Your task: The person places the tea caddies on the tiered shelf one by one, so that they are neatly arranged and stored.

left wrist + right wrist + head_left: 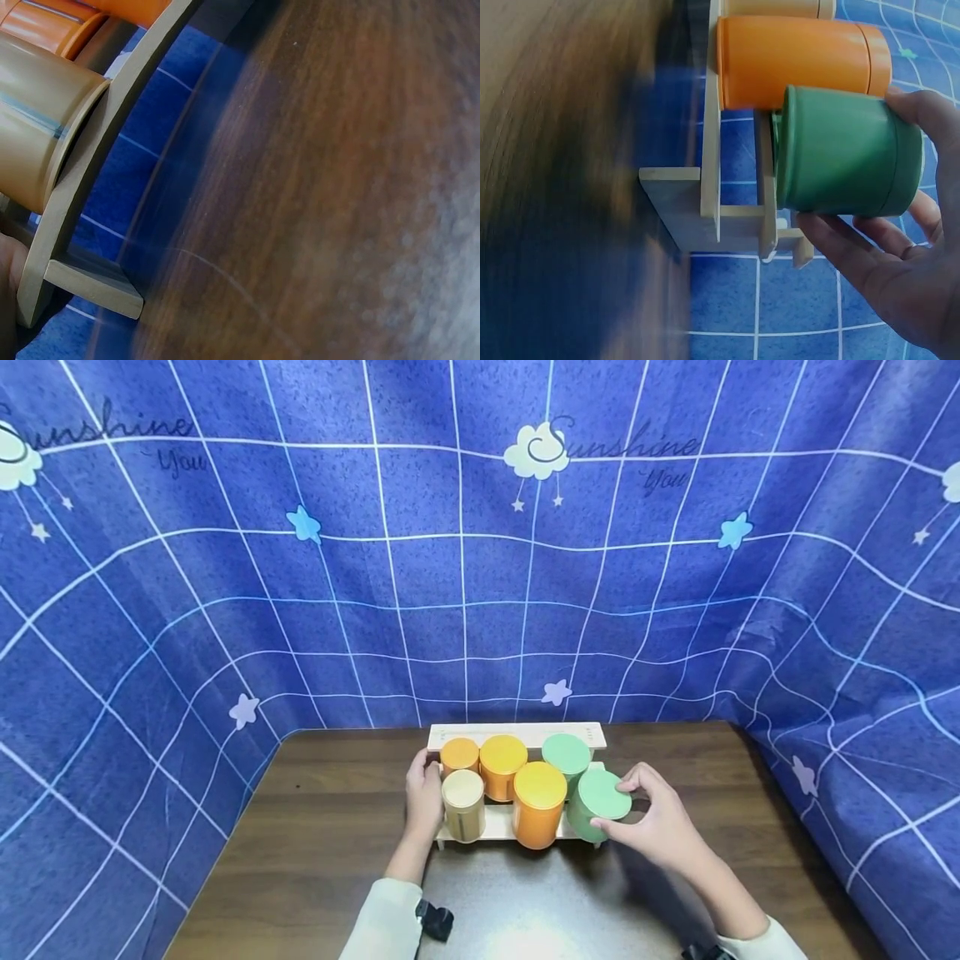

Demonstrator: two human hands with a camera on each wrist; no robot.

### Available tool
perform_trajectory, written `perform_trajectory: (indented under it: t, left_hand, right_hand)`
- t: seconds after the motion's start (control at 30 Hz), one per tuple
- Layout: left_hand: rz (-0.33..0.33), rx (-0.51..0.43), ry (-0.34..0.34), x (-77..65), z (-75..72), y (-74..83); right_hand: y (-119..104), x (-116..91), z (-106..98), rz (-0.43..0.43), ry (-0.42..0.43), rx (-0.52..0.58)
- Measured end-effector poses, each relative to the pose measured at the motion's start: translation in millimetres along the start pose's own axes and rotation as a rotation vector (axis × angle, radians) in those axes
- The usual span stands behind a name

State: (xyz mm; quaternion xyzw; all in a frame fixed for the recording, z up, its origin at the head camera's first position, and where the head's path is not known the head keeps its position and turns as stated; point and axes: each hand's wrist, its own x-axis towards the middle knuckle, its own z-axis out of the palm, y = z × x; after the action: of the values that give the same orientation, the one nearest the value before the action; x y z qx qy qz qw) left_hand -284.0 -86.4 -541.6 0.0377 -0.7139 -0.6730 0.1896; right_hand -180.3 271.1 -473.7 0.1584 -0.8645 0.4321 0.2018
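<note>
A pale wooden two-tier rack (498,823) carries several lidded canisters. My left hand (425,797) grips the rack's left end, next to a beige canister (464,810); in the left wrist view only a bit of that hand (10,274) shows. With thumb and fingers on either side, my right hand (654,817) holds a green canister (604,795) at the rack's front right. The right wrist view shows a gap between this green canister (847,154) and the front shelf board (710,150). Beside it on the front tier stands an orange canister (537,814).
Behind, on the upper tier, are a small orange canister (459,753), a yellow-orange one (502,755) and another green one (566,752). The rack stands on a dark wooden table (330,827). A blue gridded curtain (420,568) surrounds the table's back and sides.
</note>
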Motion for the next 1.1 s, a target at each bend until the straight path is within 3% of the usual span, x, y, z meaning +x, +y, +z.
perform_trajectory:
  t: [0.57,0.83,1.0,1.1]
  left_hand:
    - [-0.012,-0.010,0.000,-0.3,3.1,1.9]
    - [-0.017,-0.019,0.039,0.4,2.8,8.4]
    - [-0.048,-0.009,0.009,-2.7,1.1,19.2]
    - [-0.051,-0.003,0.005,-3.3,1.5,17.4]
  right_hand:
    - [5.2,-9.8,11.8,-0.078,-0.006,-0.130]
    - [3.1,-5.3,13.0,0.038,-0.099,-0.108]
    - [1.3,-10.4,14.3,0.120,-0.146,-0.128]
    - [1.5,-14.6,15.9,0.139,-0.160,-0.151]
